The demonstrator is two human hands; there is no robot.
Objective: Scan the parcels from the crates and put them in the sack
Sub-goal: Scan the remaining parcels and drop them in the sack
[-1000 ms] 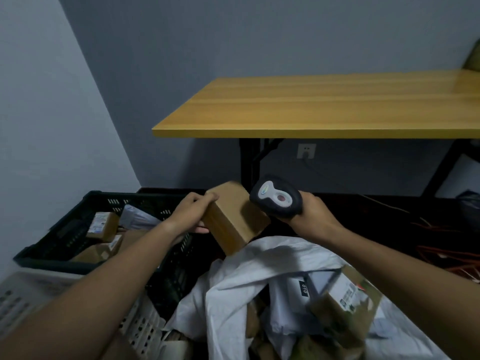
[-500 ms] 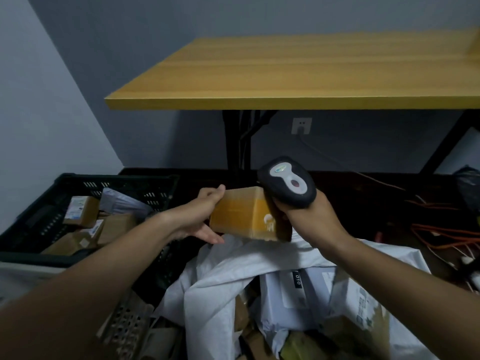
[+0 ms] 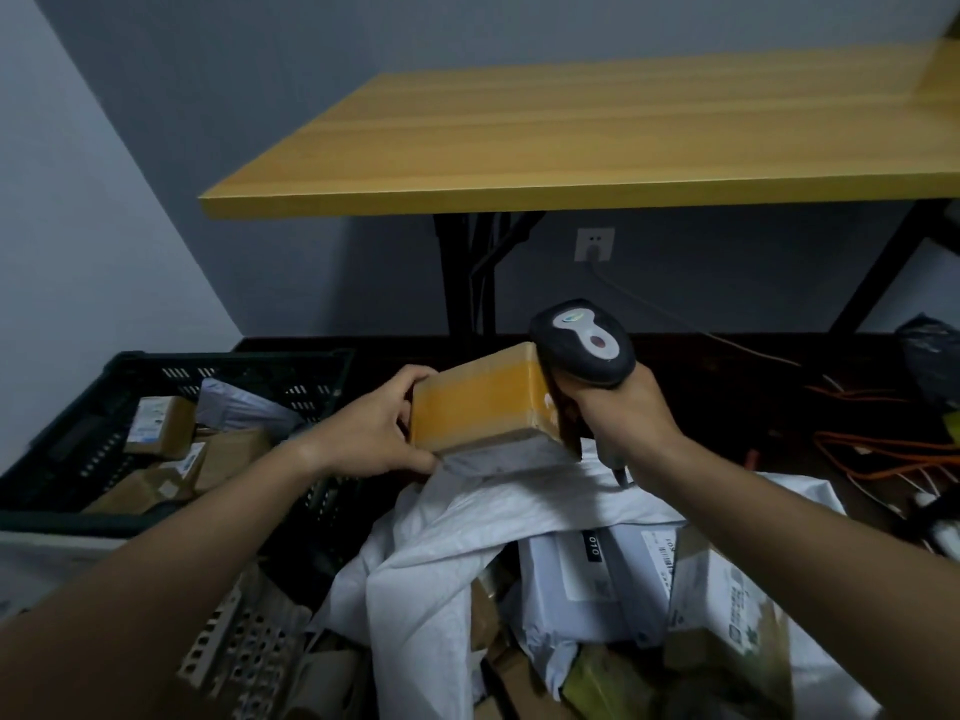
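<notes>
Your left hand (image 3: 371,439) grips the left end of a taped cardboard parcel (image 3: 483,402), fingers curled round its edge. Parcel held above the mouth of the white sack (image 3: 498,517), which already holds several parcels. Your right hand (image 3: 618,413) has its fingers wrapped round the handle of the scanner (image 3: 584,343), whose head sits against the parcel's right end. Dark crate (image 3: 78,433) to your left, more parcels inside.
</notes>
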